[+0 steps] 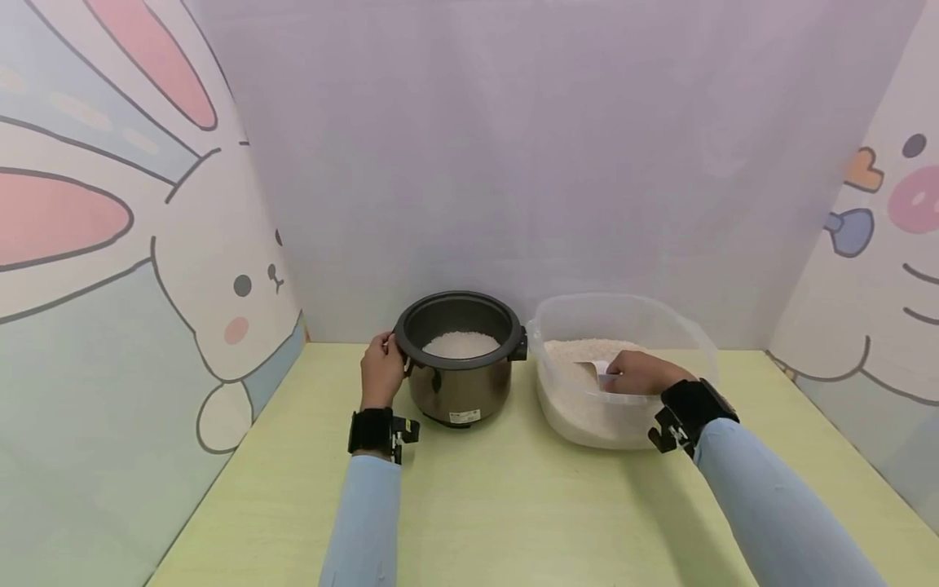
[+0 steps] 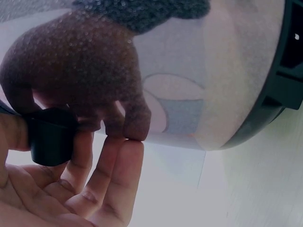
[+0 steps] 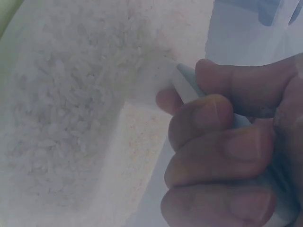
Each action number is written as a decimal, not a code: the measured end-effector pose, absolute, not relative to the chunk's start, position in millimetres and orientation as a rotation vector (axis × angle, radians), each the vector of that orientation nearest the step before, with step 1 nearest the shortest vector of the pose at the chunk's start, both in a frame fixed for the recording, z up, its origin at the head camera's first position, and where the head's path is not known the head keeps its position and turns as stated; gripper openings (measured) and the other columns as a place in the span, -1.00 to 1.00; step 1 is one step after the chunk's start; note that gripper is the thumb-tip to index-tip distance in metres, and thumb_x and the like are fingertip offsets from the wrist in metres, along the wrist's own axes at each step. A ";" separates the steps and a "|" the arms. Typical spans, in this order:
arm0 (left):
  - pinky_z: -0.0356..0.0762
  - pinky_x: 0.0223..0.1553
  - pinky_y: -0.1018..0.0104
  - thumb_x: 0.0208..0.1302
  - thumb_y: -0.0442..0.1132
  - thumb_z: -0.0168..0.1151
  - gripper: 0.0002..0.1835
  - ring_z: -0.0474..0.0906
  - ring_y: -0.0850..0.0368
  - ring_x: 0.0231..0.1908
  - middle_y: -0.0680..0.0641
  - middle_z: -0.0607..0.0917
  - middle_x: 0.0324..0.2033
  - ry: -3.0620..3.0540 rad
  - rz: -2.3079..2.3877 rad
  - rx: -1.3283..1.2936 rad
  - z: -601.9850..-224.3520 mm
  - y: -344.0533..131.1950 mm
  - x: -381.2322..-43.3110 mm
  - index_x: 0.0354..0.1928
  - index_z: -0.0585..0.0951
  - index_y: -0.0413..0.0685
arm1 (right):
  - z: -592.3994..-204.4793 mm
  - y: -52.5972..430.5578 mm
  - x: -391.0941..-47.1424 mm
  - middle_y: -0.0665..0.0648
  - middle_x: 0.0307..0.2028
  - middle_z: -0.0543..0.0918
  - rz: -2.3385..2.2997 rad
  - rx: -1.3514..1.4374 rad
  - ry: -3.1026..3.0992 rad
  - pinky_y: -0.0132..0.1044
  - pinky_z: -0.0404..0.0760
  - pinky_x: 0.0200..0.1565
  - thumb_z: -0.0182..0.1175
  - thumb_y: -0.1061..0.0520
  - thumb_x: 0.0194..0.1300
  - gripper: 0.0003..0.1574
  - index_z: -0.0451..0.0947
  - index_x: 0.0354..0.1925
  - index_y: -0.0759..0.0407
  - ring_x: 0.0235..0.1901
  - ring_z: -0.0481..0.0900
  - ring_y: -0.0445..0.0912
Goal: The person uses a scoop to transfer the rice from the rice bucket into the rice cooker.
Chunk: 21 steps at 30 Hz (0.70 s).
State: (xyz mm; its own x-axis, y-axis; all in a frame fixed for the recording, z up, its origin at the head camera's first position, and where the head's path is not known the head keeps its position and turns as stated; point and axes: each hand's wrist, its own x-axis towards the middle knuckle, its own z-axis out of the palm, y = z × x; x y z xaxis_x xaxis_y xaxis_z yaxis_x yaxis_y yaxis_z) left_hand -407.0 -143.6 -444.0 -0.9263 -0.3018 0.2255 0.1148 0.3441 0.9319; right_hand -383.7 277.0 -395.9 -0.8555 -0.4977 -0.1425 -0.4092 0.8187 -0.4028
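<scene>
A dark brown rice cooker (image 1: 455, 391) stands lidless on the table, with white rice (image 1: 462, 346) inside. At its left side my left hand (image 1: 380, 372) holds the black side handle (image 2: 53, 139); in the left wrist view the fingertips touch the shiny wall. To the right is a translucent plastic tub (image 1: 587, 428) holding a heap of rice (image 1: 568, 354). My right hand (image 1: 638, 373) reaches inside the tub and grips a scoop (image 1: 600, 370) by its handle. The right wrist view shows curled fingers (image 3: 213, 156) round that handle, close to the rice.
The pale yellow-green table (image 1: 513, 505) extends in front of both containers. Behind them hangs a plain pale backdrop (image 1: 513, 163). Side panels with a cartoon rabbit (image 1: 220, 293) on the left and another cartoon figure (image 1: 888, 277) on the right flank the table.
</scene>
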 end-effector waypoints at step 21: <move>0.60 -0.25 0.16 0.67 -0.06 -0.13 -0.52 0.56 -0.07 -0.20 -0.26 0.63 -0.10 -2.260 -1.630 0.173 -443.7 -143.5 -406.8 0.34 0.47 -0.27 | -395.2 279.4 -384.2 -0.07 -0.70 0.25 -0.979 -0.622 2.537 -0.30 0.18 -0.56 0.04 0.09 0.60 -0.60 0.65 0.08 0.36 -0.70 0.09 -0.20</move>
